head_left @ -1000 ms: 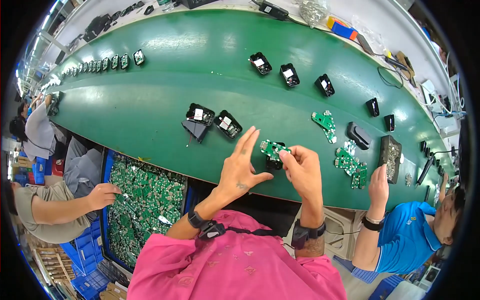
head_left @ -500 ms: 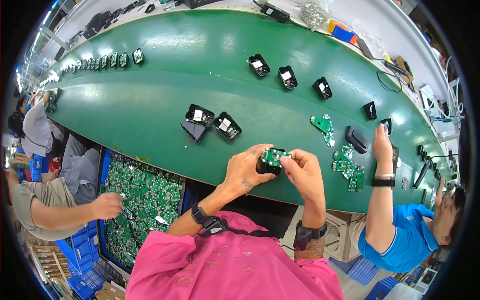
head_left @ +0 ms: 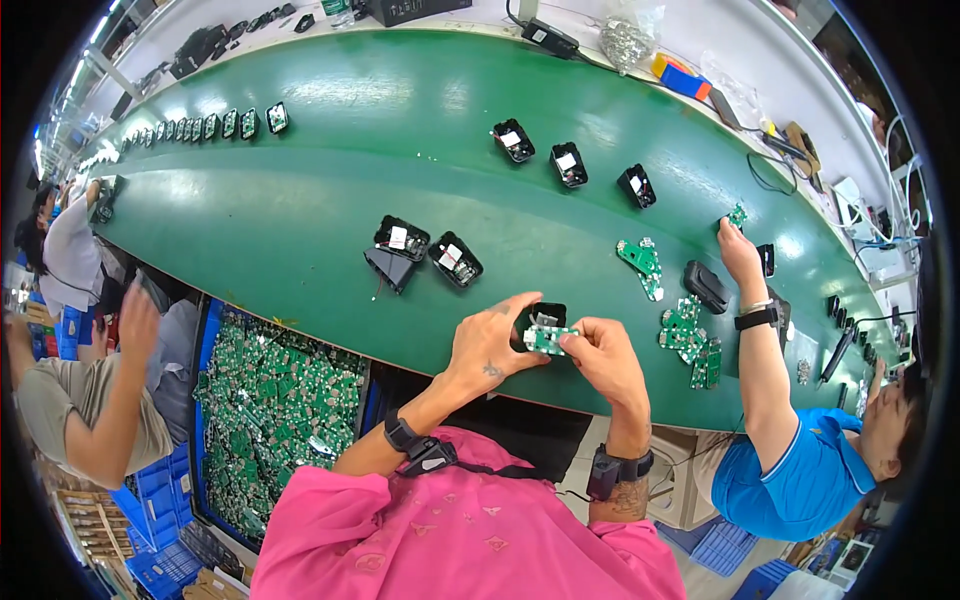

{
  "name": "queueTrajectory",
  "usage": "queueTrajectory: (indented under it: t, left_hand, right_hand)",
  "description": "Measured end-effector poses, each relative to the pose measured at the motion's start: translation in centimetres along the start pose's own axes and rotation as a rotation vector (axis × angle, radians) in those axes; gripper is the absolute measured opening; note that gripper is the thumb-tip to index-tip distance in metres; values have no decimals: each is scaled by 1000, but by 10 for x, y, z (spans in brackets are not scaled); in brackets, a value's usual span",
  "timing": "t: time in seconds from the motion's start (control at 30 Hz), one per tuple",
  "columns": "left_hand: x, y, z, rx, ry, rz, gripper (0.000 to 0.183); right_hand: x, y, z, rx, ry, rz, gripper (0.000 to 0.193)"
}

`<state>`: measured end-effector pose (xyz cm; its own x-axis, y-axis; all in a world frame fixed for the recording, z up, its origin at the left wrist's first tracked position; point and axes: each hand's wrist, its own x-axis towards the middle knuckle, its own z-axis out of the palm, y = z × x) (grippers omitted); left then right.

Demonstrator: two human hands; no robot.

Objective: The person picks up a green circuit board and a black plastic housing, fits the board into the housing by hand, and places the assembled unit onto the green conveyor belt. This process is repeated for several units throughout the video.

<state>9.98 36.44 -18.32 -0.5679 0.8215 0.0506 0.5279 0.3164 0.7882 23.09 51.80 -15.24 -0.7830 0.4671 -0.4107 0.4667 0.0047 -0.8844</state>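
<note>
My left hand [head_left: 483,348] is wrapped round a small black plastic housing [head_left: 548,310] at the table's near edge. The housing's open side faces up, and part of its inside shows. Between the thumb and fingers of my right hand [head_left: 606,362] is a small green circuit board [head_left: 541,341], tilted over the near side of the housing. Beyond my left hand stand two black housings with white labels inside, one [head_left: 457,262] nearer and one [head_left: 398,237] farther, beside an empty-looking black shell [head_left: 390,270].
Loose circuit boards [head_left: 682,330] and a black case [head_left: 707,286] lie to my right. More housings [head_left: 568,166] stand farther back. A blue bin [head_left: 280,400] of boards is at left. At right, a co-worker's hand [head_left: 740,250] holds a board; another person [head_left: 100,400] sits left.
My right hand has drawn the board slightly nearer to me, showing more of the housing's inside. The right co-worker's hand moved left; the left person's hand rose from the bin.
</note>
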Motion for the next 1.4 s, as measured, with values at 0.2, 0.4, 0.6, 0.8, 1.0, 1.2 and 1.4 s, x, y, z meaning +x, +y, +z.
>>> queueTrajectory:
  t: [0.2, 0.4, 0.6, 0.8, 1.0, 1.2, 1.4]
  left_hand:
    - [0, -2, 6, -35, 69, 54, 109]
    - [-2, -4, 7, -127, 88, -16, 109]
    - [2, 11, -2, -52, 64, 29, 76]
    - [3, 15, -7, -255, -19, -9, 80]
    - [3, 23, -3, -220, -51, 105, 82]
    - [0, 26, -1, -301, -86, 48, 81]
    - [-2, 28, -2, -304, -88, 41, 81]
  right_hand:
    - [-13, -9, 7, 354, -125, -239, 13]
    - [-8, 4, 21, 338, -112, -167, 10]
    - [-28, 5, 13, 630, 97, -388, 10]
    - [-47, -8, -12, 491, 241, -128, 20]
    - [-38, -19, 2, 287, 142, -51, 22]
    - [-40, -11, 1, 281, 194, -66, 18]
    - [-41, -9, 0, 310, 184, -96, 20]
